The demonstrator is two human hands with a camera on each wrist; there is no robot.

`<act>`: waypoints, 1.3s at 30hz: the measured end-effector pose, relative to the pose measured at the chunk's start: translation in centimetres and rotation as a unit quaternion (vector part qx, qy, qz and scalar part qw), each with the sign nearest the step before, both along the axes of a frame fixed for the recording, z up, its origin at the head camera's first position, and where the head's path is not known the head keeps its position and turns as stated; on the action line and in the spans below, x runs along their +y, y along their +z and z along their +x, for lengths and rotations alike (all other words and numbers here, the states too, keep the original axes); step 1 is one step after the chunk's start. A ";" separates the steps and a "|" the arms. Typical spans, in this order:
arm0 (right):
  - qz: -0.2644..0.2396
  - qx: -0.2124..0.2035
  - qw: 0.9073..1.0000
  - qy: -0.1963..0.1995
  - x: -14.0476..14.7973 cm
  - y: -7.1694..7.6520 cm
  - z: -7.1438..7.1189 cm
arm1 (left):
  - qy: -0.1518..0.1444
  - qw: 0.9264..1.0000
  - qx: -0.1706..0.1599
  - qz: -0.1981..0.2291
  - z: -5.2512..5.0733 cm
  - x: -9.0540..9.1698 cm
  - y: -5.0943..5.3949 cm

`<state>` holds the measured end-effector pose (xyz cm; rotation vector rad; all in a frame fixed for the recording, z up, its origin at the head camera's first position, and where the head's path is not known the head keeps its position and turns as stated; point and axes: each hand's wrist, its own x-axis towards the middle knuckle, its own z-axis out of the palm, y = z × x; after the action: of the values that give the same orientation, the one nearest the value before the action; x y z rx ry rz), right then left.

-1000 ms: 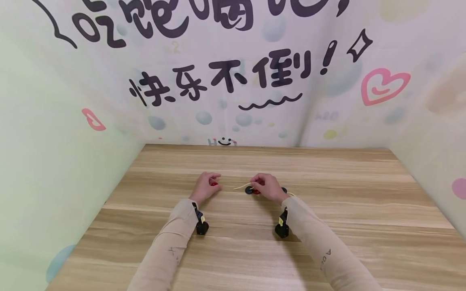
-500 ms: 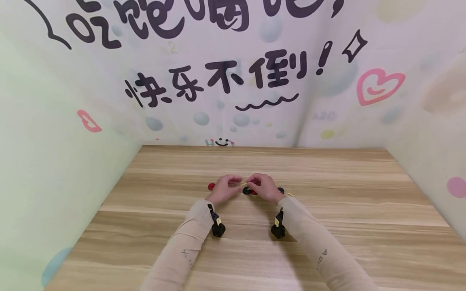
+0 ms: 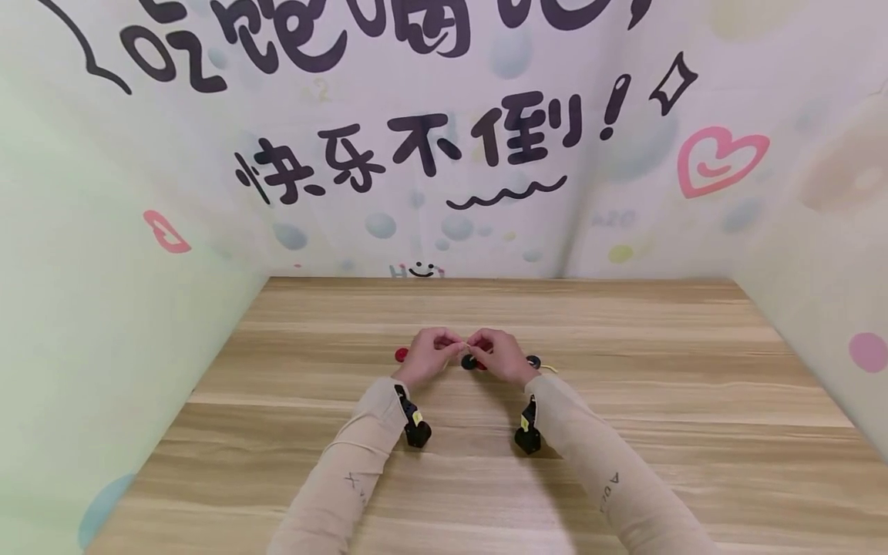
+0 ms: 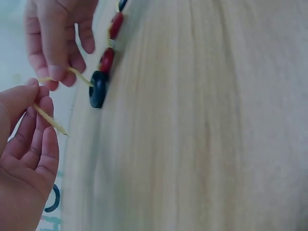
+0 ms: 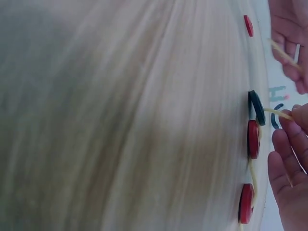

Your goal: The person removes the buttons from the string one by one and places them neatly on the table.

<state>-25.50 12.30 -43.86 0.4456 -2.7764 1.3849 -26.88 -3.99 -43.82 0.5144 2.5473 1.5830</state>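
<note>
Between thumb and finger, my left hand (image 3: 425,358) pinches the free end of a yellow cord (image 4: 52,120), its stiff tip sticking out below. My right hand (image 3: 501,358) pinches the same cord close by, and the two hands' fingertips nearly meet. Just past the right fingers, the cord passes into a dark button (image 5: 257,108). Two red buttons (image 5: 253,139) follow along it in the right wrist view. Another dark button (image 3: 533,361) shows beside the right wrist. A lone red button (image 3: 401,354) lies left of my left hand.
The wooden tabletop (image 3: 444,462) carries the strung buttons near its middle. The cord's other end (image 3: 549,368) trails out right of my right hand. A printed cloth wall (image 3: 444,231) stands behind the table, with pale walls on both sides.
My left hand has moved right, away from the lone red button, to the cord's free end, and now pinches it. The right hand keeps its hold on the cord, almost in place.
</note>
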 end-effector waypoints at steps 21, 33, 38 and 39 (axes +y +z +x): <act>-0.016 0.020 1.000 -0.014 -0.1 -0.9 -0.4 | -0.023 0.999 -0.030 -0.014 0.4 -2.0 -0.1; -0.003 0.056 0.998 0.019 0.0 -0.7 -0.3 | -0.025 0.999 -0.019 -0.024 0.7 -0.5 0.3; -0.004 0.070 0.997 0.024 0.2 -0.9 -0.4 | -0.019 0.999 -0.037 -0.013 0.8 0.2 0.0; -0.009 0.074 0.997 0.026 0.2 -0.9 -0.5 | -0.019 0.999 -0.039 -0.015 0.7 0.3 0.0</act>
<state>-25.97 12.54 -44.73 0.5992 -2.6511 1.3254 -26.14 -3.73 -43.85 0.4849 2.4859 1.5205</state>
